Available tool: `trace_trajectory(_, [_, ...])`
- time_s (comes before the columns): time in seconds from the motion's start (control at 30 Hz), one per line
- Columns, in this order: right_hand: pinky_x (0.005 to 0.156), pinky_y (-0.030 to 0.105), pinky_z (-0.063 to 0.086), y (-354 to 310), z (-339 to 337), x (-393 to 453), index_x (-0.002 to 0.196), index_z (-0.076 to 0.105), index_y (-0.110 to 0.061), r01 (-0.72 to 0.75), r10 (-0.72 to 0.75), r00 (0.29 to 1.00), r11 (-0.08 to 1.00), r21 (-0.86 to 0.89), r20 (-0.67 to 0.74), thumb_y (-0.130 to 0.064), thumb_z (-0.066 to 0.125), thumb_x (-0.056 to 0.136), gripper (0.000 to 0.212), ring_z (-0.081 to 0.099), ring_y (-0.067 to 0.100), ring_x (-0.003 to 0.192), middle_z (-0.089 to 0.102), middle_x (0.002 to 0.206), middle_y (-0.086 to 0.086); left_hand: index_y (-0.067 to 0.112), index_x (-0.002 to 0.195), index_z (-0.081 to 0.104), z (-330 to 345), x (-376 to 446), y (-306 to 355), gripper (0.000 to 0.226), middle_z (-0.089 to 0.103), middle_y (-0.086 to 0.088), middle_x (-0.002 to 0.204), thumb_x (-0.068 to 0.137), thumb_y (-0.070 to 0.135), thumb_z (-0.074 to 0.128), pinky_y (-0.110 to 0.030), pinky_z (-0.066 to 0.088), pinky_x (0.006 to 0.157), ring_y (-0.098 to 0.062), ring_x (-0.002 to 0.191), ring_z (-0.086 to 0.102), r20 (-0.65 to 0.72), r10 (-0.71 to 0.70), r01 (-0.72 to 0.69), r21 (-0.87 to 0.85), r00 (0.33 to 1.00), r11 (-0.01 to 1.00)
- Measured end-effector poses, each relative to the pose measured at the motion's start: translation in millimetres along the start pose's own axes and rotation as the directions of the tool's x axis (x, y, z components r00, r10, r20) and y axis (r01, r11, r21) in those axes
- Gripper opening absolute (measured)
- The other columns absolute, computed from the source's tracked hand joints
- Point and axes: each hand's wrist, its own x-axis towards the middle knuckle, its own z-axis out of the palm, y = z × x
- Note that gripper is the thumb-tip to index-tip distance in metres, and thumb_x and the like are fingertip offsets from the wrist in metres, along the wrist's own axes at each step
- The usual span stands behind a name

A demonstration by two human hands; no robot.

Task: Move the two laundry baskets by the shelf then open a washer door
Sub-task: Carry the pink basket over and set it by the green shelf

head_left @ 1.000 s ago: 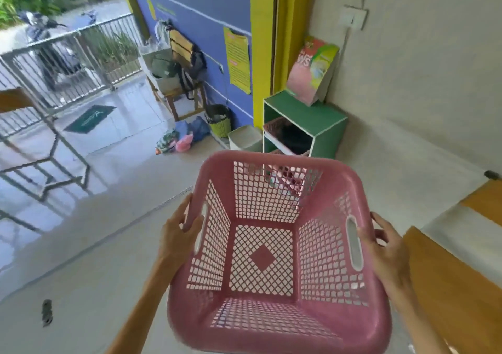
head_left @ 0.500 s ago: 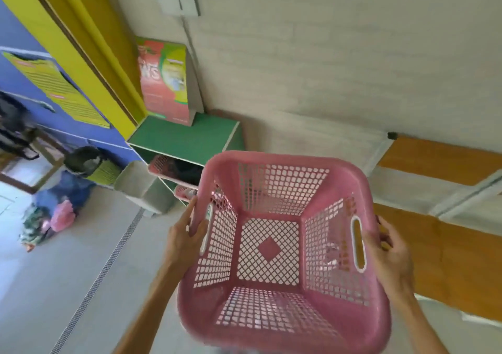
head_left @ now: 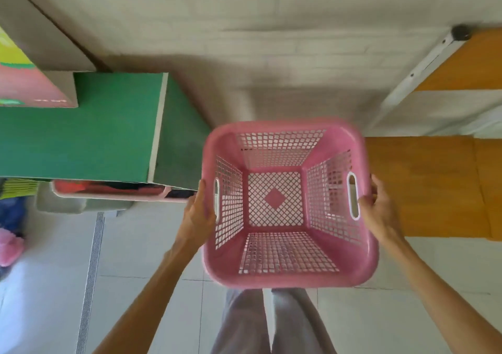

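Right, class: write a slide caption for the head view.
Both hands, left hand and right hand, carry an empty pink laundry basket beside the green shelf.

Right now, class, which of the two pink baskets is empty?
The pink basket held between both hands is empty; the other basket, tucked under the green shelf, holds clothes.

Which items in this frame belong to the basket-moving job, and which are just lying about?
Job items:
pink basket, empty
left hand and right hand, gripping its sides
green shelf
second basket in the shelf

Lying about:
cardboard box on the shelf
orange panel
pink slipper
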Motion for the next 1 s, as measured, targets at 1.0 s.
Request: trace_trajectory(1.0, [0.058, 0.019, 0.046, 31, 67, 113, 0.139, 0.043, -0.017, -0.010, 0.086, 0.923, 0.979, -0.202, 0.374, -0.007, 0.066, 0.086, 0.058, 0.066, 0.017, 0.087, 0.064, 0.116, 0.003, 0.005, 0.148, 0.037, 58, 97, -9, 0.060, 0.063, -0.016, 0.121, 0.093, 0.006, 0.061, -0.018, 0.055, 0.076, -0.018, 0.093, 0.062, 0.135, -0.034, 0.030, 0.035, 0.990, 0.999])
